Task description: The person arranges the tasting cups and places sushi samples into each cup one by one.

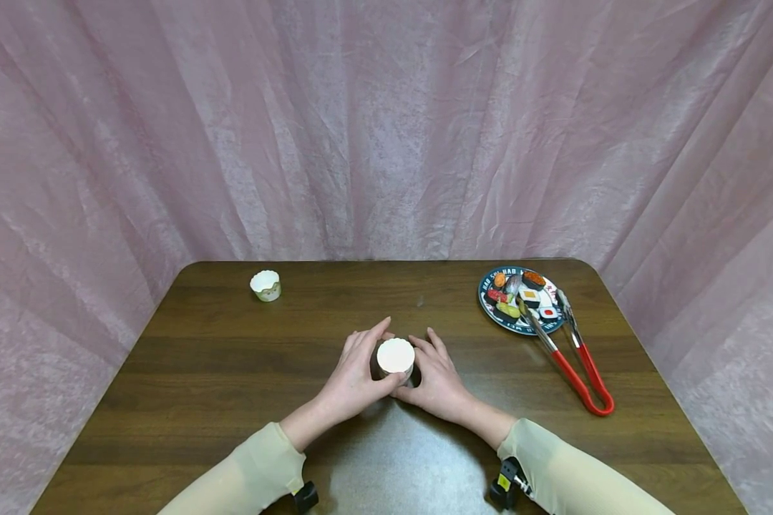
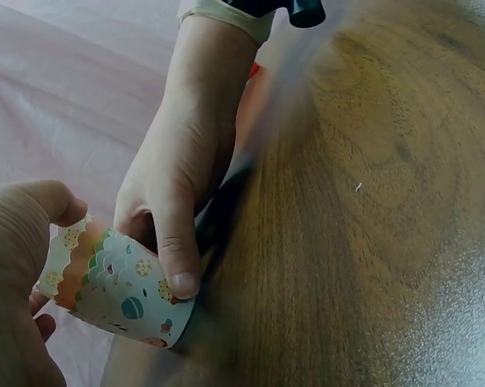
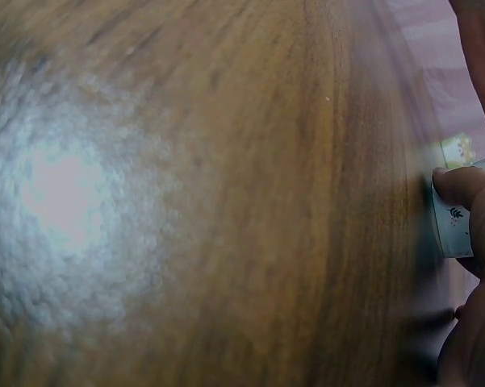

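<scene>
A stack of nested paper baking cups (image 1: 396, 354) stands between my two hands at the front middle of the table. The scalloped rims overlap in white, orange and green layers, above a white wall printed with small treats in the left wrist view (image 2: 129, 282). Near the rims, my left hand (image 1: 354, 372) curls its thumb and fingers round the stack. My right hand (image 1: 439, 379) grips it lower, its thumb (image 2: 177, 258) pressed to the wall close to the base. Most of the right hand's fingers are hidden behind the cups in the left wrist view.
A single green-patterned baking cup (image 1: 267, 286) stands at the back left. At the back right, a blue-rimmed plate (image 1: 485, 304) bears several sushi pieces. Red-handled tongs (image 1: 586, 379) lean with one tip over that plate. Pink curtains (image 1: 386, 129) hang behind the wooden table (image 1: 193, 400).
</scene>
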A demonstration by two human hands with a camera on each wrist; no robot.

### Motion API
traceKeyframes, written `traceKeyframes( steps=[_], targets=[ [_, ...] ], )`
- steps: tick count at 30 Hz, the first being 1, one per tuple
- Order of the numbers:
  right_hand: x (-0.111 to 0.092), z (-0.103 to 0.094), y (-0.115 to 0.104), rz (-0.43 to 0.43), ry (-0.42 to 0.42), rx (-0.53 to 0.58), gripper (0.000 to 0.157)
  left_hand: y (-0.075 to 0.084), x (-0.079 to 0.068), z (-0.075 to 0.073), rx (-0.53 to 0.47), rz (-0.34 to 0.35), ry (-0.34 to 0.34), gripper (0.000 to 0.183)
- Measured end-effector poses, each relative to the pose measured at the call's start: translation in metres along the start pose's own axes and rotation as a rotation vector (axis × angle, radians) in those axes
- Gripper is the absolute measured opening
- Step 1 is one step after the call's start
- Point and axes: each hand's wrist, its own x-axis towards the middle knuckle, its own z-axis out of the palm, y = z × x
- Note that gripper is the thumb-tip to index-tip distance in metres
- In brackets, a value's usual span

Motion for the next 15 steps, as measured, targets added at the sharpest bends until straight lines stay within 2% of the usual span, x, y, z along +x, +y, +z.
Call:
traceKeyframes(
  steps=[8, 15],
  targets=[
    [-0.0001, -0.0010, -0.0011, 0.004, -0.004, 0.016, 0.073, -0.0003, -0.0001, -0.0002, -0.037, -0.032, -0.015, 0.096],
    [-0.0009, -0.0012, -0.0005, 0.016, -0.010, 0.021, 0.080, 0.0032, 0.0015, -0.0042, -0.073, -0.030, 0.001, 0.099]
  ],
)
